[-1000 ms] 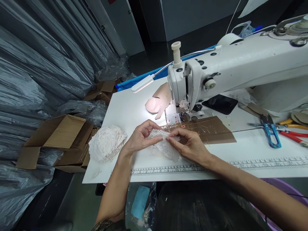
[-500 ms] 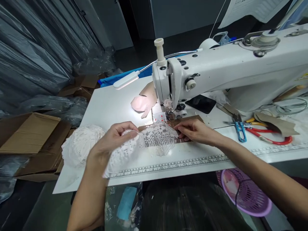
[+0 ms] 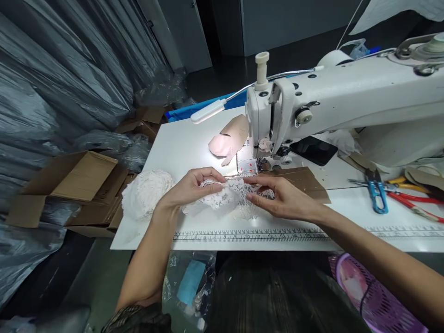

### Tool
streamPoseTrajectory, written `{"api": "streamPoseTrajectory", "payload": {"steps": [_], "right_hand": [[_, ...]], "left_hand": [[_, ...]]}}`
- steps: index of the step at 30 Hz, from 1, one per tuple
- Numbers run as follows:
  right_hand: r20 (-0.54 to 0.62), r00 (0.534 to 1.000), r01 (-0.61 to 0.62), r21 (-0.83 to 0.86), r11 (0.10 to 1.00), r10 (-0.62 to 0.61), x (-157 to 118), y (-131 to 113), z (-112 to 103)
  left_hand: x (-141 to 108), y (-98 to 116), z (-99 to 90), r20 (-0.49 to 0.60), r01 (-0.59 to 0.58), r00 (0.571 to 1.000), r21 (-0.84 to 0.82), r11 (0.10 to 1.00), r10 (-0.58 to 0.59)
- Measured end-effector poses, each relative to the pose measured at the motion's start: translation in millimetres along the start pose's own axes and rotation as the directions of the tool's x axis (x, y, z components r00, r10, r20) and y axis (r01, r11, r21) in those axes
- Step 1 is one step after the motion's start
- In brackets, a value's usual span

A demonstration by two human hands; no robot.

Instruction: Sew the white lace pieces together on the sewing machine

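White lace (image 3: 215, 200) lies gathered at the front of the sewing machine (image 3: 265, 115). My left hand (image 3: 194, 187) pinches its upper edge between thumb and fingers. Over the right part of the lace is my right hand (image 3: 277, 196), thumb and fingers closing on the fabric from the right. A brown board (image 3: 301, 182) sits beneath the lace and shows to the right of my right hand. Beside my left wrist stands a pile of white lace pieces (image 3: 147, 192). The machine's needle area is just beyond my fingers.
A printed ruler (image 3: 277, 235) runs along the table's front edge. Blue snips (image 3: 377, 192), red-handled scissors (image 3: 412, 203) and a black phone (image 3: 314, 150) lie right. Pink and tan pieces (image 3: 222, 144) lie left of the machine head. Cardboard boxes (image 3: 83, 173) stand left; a purple basket (image 3: 385, 300) below right.
My right hand has moved left over the lace, closer to my left hand. The lace is now bunched between them, and more of the brown board shows. The view has shifted left.
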State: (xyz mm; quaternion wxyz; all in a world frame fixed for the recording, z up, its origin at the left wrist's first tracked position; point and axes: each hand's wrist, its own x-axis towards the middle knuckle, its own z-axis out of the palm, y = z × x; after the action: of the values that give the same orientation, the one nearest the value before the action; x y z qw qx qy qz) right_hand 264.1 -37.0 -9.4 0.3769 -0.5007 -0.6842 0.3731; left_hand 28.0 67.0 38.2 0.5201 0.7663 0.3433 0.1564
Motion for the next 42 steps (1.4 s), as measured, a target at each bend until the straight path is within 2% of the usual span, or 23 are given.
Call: {"api": "streamPoseTrajectory", "payload": {"steps": [2,4,6,8,9,11,14,16,17,19,20,21,23,26,28,30,32,34,36,39,42], "right_hand": [[0.039,0.997,0.067,0.015,0.998,-0.068,4,-5,10],[0.015,0.992,0.128,-0.009,0.992,-0.128,6,-11,21],[-0.117,0.976,0.175,-0.09,0.98,-0.185,4,-19,32],[-0.276,0.928,0.203,-0.186,0.961,-0.25,-2,-29,46],[-0.323,0.905,0.215,-0.217,0.952,-0.278,-5,-34,55],[-0.329,0.887,0.257,-0.23,0.939,-0.324,-10,-43,77],[-0.327,0.887,0.278,-0.185,0.943,-0.326,-7,-46,105],[-0.372,0.887,0.263,-0.081,0.961,-0.274,1,-41,111],[-0.376,0.9,0.243,0.016,0.97,-0.219,6,-38,109],[-0.289,0.956,0.127,0.268,0.955,-0.046,11,-33,95],[-0.214,0.975,0.026,0.395,0.918,0.064,12,-31,86],[-0.141,0.974,-0.081,0.505,0.859,0.175,11,-29,76],[-0.057,0.933,-0.23,0.661,0.714,0.354,7,-26,59],[-0.055,0.867,-0.278,0.771,0.573,0.495,-3,-20,43],[-0.064,0.844,-0.296,0.774,0.56,0.533,-10,-15,38],[-0.11,0.833,-0.302,0.731,0.612,0.542,-16,-11,35],[-0.193,0.846,-0.287,0.62,0.73,0.496,-21,-12,33],[-0.253,0.883,-0.243,0.477,0.845,0.396,-25,-15,31],[-0.269,0.91,-0.197,0.387,0.901,0.314,-28,-19,30],[-0.302,0.896,-0.2,0.381,0.903,0.326,-30,-20,29],[-0.346,0.841,-0.245,0.44,0.864,0.415,-30,-14,29]], "left_hand": [[-4,5,2.1,0.013,0.0,1.0,-0.041,0.999,0.0],[-9,9,2.4,0.019,0.004,1.0,-0.068,0.998,-0.002],[-16,11,1.6,-0.021,-0.002,1.0,-0.062,0.998,0.001],[-23,12,2.0,-0.098,-0.018,0.995,-0.039,0.999,0.014],[-27,12,3.4,-0.14,-0.017,0.99,-0.034,0.999,0.013],[-35,13,9.5,-0.214,0.004,0.977,-0.074,0.997,-0.02],[-45,16,23.5,-0.278,0.04,0.956,-0.192,0.981,-0.093],[-51,18,30.3,-0.271,0.048,0.958,-0.167,0.985,-0.093],[-53,19,31.6,-0.27,0.047,0.96,-0.11,0.993,-0.075],[-55,17,30.2,-0.289,0.028,0.957,0.046,0.999,-0.013],[-54,15,28.4,-0.295,0.017,0.955,0.105,0.994,0.015],[-53,12,26.9,-0.294,0.008,0.955,0.133,0.991,0.032],[-50,4,26.9,-0.249,-0.01,0.968,0.065,0.998,0.026],[-44,-6,39.3,-0.162,-0.02,0.987,-0.218,0.976,-0.016],[-42,-9,53.7,-0.161,-0.035,0.987,-0.337,0.941,-0.021],[-40,-9,69.1,-0.208,-0.067,0.978,-0.352,0.934,-0.008],[-37,-8,83.2,-0.307,-0.116,0.951,-0.262,0.958,0.031],[-33,-8,95.1,-0.414,-0.147,0.906,-0.117,0.982,0.086],[-29,-11,103.8,-0.468,-0.149,0.875,-0.021,0.989,0.122],[-24,-18,108.6,-0.435,-0.135,0.897,-0.085,0.987,0.085],[-23,-23,104.1,-0.347,-0.101,0.938,-0.251,0.963,0.007]]}}
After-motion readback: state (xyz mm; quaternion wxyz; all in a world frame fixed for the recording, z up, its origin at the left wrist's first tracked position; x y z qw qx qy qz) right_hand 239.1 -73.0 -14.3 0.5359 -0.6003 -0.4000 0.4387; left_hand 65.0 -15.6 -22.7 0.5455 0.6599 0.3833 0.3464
